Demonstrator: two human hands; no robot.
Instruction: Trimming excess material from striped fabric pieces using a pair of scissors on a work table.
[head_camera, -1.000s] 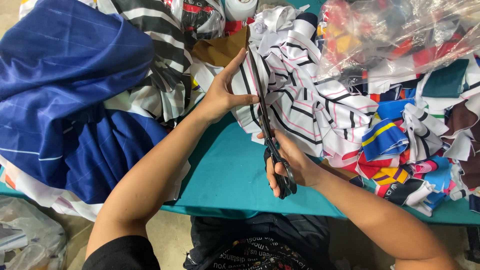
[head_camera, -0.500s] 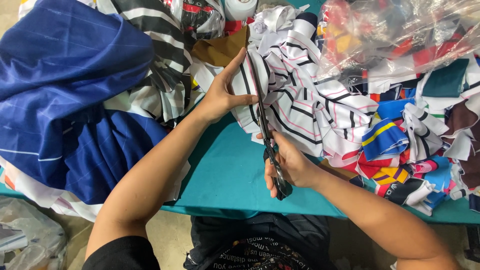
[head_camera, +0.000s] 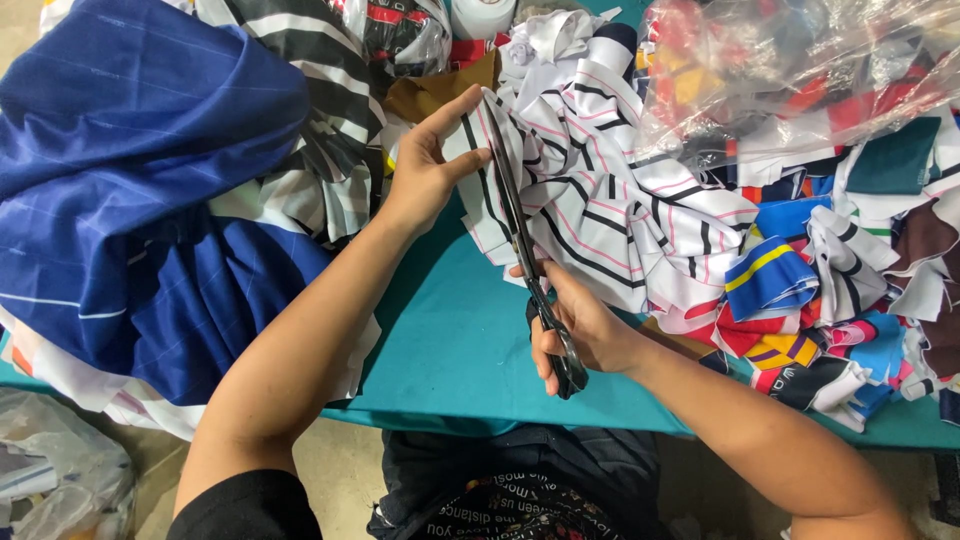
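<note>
The right hand (head_camera: 580, 325) is wrapped shut around the black handles of a pair of long scissors (head_camera: 520, 235), blades running up and away from the body, deep into a piece of white cloth with black and pink stripes (head_camera: 590, 200). The left hand (head_camera: 430, 165) pinches the cloth's near edge, thumb on top and fingers under, right beside the blades. That looks like a hold to keep the fabric taut so the blades bite cleanly rather than fold it over. The striped cloth lies on the teal table (head_camera: 450, 350), in the middle, just ahead of the person.

Off to the left sits a big heap of dark blue pinstriped fabric (head_camera: 140, 190), with broad black-and-white striped material (head_camera: 320, 120) bunched behind it. To the right, a spill of small offcuts (head_camera: 800, 300) in blue, yellow, red and pink lies against the cut piece. Above them, a clear plastic bag (head_camera: 800, 80) holds more coloured scraps, red and yellow showing through the film. Another crumpled plastic bag (head_camera: 60, 470) rests on the floor at lower left; its contents are hard to make out.
</note>
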